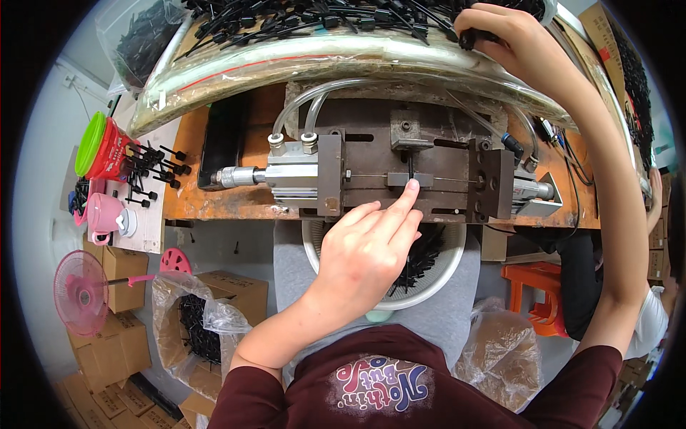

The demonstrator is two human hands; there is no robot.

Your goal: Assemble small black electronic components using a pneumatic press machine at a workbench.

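My left hand (364,247) reaches over the front of a dark metal fixture (443,129), its fingers stretched out. The index fingertip rests on the small dark block (423,179) in the middle, where a thin black plastic part (410,163) stands upright against it. Up at the far right, my right hand (504,36) is curled at the edge of a heap of black stemmed plastic parts (307,21). Dark pieces of the same kind (468,38) show between its fingers; how many it holds is hidden.
Air cylinders (293,182) with clear hoses flank the fixture. A white basket (457,264) of black parts sits on my lap. At left are a red bucket (118,154), a pink cup (105,214) and a pink fan (81,292). An orange stool (536,275) and another person are at right.
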